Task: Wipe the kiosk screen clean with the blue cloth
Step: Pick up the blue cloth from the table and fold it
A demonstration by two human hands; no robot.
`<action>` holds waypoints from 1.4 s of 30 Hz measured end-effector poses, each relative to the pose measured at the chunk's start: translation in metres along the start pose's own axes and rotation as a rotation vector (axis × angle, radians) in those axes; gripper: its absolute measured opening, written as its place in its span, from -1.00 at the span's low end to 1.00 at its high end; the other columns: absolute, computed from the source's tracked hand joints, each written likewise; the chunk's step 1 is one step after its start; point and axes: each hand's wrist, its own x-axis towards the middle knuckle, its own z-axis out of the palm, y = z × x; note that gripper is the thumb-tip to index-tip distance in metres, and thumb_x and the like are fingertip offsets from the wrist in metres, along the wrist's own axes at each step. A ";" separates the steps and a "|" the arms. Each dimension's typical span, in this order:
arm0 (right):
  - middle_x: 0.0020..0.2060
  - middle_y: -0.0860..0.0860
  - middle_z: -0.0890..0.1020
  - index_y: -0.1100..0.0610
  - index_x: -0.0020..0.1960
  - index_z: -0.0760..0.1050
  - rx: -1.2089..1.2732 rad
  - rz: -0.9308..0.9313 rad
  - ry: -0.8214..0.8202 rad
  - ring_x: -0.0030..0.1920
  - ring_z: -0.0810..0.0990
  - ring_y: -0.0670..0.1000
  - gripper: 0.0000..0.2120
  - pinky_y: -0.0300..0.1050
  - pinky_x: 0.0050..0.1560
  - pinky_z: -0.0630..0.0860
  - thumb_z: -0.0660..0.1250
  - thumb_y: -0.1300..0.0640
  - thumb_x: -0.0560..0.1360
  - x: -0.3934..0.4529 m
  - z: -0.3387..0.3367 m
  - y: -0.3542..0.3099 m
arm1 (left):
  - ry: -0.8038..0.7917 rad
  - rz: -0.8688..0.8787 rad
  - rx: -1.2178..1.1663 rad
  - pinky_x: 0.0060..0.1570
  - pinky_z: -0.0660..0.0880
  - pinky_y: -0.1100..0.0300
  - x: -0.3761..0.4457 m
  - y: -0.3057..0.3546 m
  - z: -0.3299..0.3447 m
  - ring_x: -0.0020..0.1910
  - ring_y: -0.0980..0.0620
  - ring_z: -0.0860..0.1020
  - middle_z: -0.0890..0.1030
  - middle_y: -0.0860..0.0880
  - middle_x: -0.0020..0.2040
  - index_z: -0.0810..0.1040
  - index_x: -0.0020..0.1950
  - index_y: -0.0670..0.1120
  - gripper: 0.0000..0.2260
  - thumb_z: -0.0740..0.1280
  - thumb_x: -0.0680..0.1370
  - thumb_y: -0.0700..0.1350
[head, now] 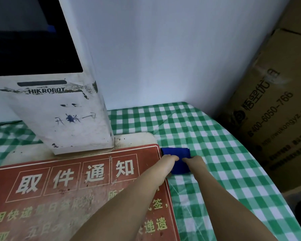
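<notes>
A folded blue cloth (178, 156) lies on the green checked tablecloth (215, 136), just right of the red sign. Both my hands rest on it: my left hand (169, 162) on its left edge, my right hand (194, 161) on its right edge, fingers curled onto the fabric. The white kiosk (68, 119) stands at the back left, and its dark screen (33, 46) fills the upper left corner, well above and left of the cloth.
A red notice board (76, 188) with pale characters lies flat in front of the kiosk base. Brown cardboard boxes (276, 110) are stacked at the right, beyond the table's edge. A pale wall (163, 49) runs behind the table.
</notes>
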 end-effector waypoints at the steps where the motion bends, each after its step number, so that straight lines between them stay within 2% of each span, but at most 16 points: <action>1: -0.23 0.10 0.55 0.24 0.06 0.48 -0.017 -0.011 -0.005 -0.14 0.54 0.12 -0.76 -0.03 -0.11 0.50 0.33 0.11 0.48 -0.001 0.001 0.000 | 0.003 -0.004 -0.009 0.32 0.36 0.13 0.000 0.000 -0.001 0.38 -0.08 0.37 0.32 -0.12 0.45 0.17 0.52 -0.19 -0.52 0.18 0.62 -0.14; 3: -0.02 0.15 0.59 0.21 0.20 0.47 -0.025 -0.047 0.001 0.00 0.57 0.15 -0.65 0.00 -0.02 0.54 0.33 0.10 0.46 -0.004 0.001 -0.003 | 0.007 -0.013 -0.033 0.14 0.38 0.14 -0.004 0.002 -0.004 0.18 -0.06 0.43 0.42 -0.13 0.26 0.23 0.49 -0.20 -0.56 0.19 0.62 -0.16; 5: 0.06 0.17 0.57 0.23 0.26 0.43 0.042 -0.087 -0.010 -0.01 0.55 0.13 -0.61 0.00 -0.02 0.54 0.33 0.16 0.45 -0.010 -0.001 -0.008 | 0.017 -0.031 -0.059 0.08 0.37 0.13 -0.006 0.005 -0.006 0.08 -0.05 0.41 0.43 -0.16 0.23 0.25 0.47 -0.20 -0.58 0.19 0.61 -0.17; 9: 0.10 0.21 0.53 0.29 0.25 0.37 0.193 -0.166 -0.060 -0.07 0.49 0.08 -0.65 -0.13 -0.23 0.47 0.30 0.27 0.49 -0.019 -0.006 -0.017 | 0.027 -0.047 -0.085 0.17 0.40 0.09 -0.017 0.013 -0.011 0.26 -0.13 0.46 0.39 -0.19 0.39 0.23 0.48 -0.16 -0.58 0.17 0.62 -0.18; 14: -0.03 0.11 0.50 0.24 0.18 0.37 0.270 -0.238 -0.038 -0.07 0.51 0.09 -0.73 -0.04 -0.09 0.51 0.28 0.28 0.50 -0.037 -0.015 -0.037 | 0.029 0.000 -0.074 0.03 0.38 0.13 -0.036 0.020 -0.021 0.12 -0.07 0.47 0.46 -0.16 0.29 0.31 0.44 -0.19 -0.61 0.16 0.61 -0.17; 18: -0.03 0.13 0.52 0.19 0.11 0.37 0.323 -0.313 -0.044 -0.07 0.54 0.12 -0.79 -0.04 -0.11 0.52 0.28 0.29 0.49 -0.061 -0.030 -0.063 | 0.088 0.061 -0.054 0.31 0.38 0.06 -0.059 0.025 -0.034 0.32 -0.11 0.44 0.41 -0.15 0.39 0.32 0.46 -0.15 -0.53 0.21 0.56 -0.04; 20: 0.00 0.16 0.54 0.19 0.12 0.38 0.373 -0.349 -0.078 -0.04 0.55 0.14 -0.77 -0.05 -0.13 0.51 0.29 0.30 0.49 -0.077 -0.039 -0.078 | 0.121 0.082 -0.080 0.30 0.41 0.06 -0.071 0.030 -0.043 0.31 -0.13 0.45 0.44 -0.17 0.37 0.33 0.45 -0.16 -0.53 0.21 0.57 -0.04; 24: 0.05 0.17 0.59 0.17 0.18 0.43 0.508 -0.399 -0.275 -0.01 0.58 0.14 -0.71 -0.03 -0.09 0.57 0.30 0.28 0.47 -0.117 -0.059 -0.105 | 0.156 0.129 -0.220 0.10 0.41 0.12 -0.104 0.038 -0.065 0.20 -0.09 0.48 0.44 -0.17 0.34 0.29 0.45 -0.18 -0.56 0.17 0.61 -0.04; 26: 0.01 0.13 0.62 0.17 0.14 0.48 0.591 -0.429 -0.407 -0.08 0.60 0.08 -0.76 -0.12 -0.21 0.55 0.29 0.29 0.48 -0.143 -0.068 -0.116 | 0.158 0.162 -0.325 0.06 0.47 0.12 -0.124 0.040 -0.076 0.13 -0.09 0.50 0.49 -0.16 0.24 0.35 0.40 -0.16 -0.57 0.20 0.59 0.02; 27: -0.03 0.11 0.63 0.16 0.10 0.50 0.639 -0.443 -0.465 -0.12 0.59 0.05 -0.80 -0.14 -0.23 0.54 0.29 0.29 0.48 -0.156 -0.071 -0.121 | 0.144 0.182 -0.384 -0.11 0.51 0.15 -0.131 0.040 -0.082 0.05 -0.10 0.53 0.53 -0.15 0.18 0.40 0.36 -0.14 -0.57 0.22 0.57 0.06; 29: -0.08 0.10 0.64 0.16 0.05 0.52 0.711 -0.470 -0.552 -0.14 0.59 0.05 -0.83 -0.14 -0.21 0.53 0.29 0.29 0.48 -0.180 -0.075 -0.130 | 0.109 0.212 -0.483 -0.42 0.43 0.22 -0.150 0.041 -0.094 -0.18 -0.07 0.55 0.60 -0.11 0.02 0.47 0.24 -0.10 -0.63 0.24 0.53 0.07; 31: -0.09 0.10 0.65 0.16 0.04 0.53 0.731 -0.488 -0.590 -0.14 0.59 0.06 -0.86 -0.12 -0.18 0.53 0.30 0.28 0.49 -0.201 -0.075 -0.137 | 0.091 0.268 -0.555 -0.37 0.42 0.20 -0.166 0.041 -0.107 -0.24 -0.05 0.55 0.61 -0.10 -0.08 0.47 0.19 -0.11 -0.69 0.25 0.51 0.01; 33: -0.03 0.12 0.65 0.18 0.06 0.52 0.710 -0.506 -0.553 -0.10 0.59 0.08 -0.86 -0.09 -0.14 0.53 0.34 0.23 0.49 -0.223 -0.072 -0.144 | 0.122 0.341 -0.550 -0.23 0.51 0.13 -0.184 0.041 -0.122 -0.15 -0.09 0.57 0.60 -0.14 -0.03 0.45 0.17 -0.13 -0.76 0.23 0.53 -0.10; 35: -0.01 0.13 0.63 0.19 0.04 0.50 0.649 -0.555 -0.406 -0.08 0.58 0.07 -0.86 -0.10 -0.13 0.52 0.36 0.20 0.50 -0.243 -0.063 -0.153 | 0.196 0.401 -0.490 -0.18 0.54 0.07 -0.200 0.043 -0.135 -0.10 -0.13 0.57 0.57 -0.18 0.02 0.45 0.13 -0.15 -0.83 0.20 0.55 -0.22; 40: -0.09 0.00 0.57 0.14 0.07 0.47 0.158 -0.813 0.223 -0.18 0.52 0.02 -0.85 -0.18 -0.34 0.37 0.29 0.16 0.52 -0.300 -0.020 -0.173 | 0.414 0.542 -0.231 0.09 0.53 -0.20 -0.218 0.029 -0.178 0.05 -0.26 0.58 0.60 -0.27 0.03 0.46 -0.14 -0.09 -0.87 0.21 0.48 -0.31; 42: -0.06 0.00 0.57 0.12 0.08 0.46 0.049 -0.886 0.380 -0.19 0.55 0.05 -0.86 -0.15 -0.31 0.39 0.24 0.16 0.53 -0.328 0.003 -0.181 | 0.421 0.598 -0.174 0.08 0.54 -0.20 -0.231 0.022 -0.196 0.04 -0.25 0.58 0.59 -0.19 -0.01 0.46 -0.08 -0.05 -0.82 0.20 0.49 -0.32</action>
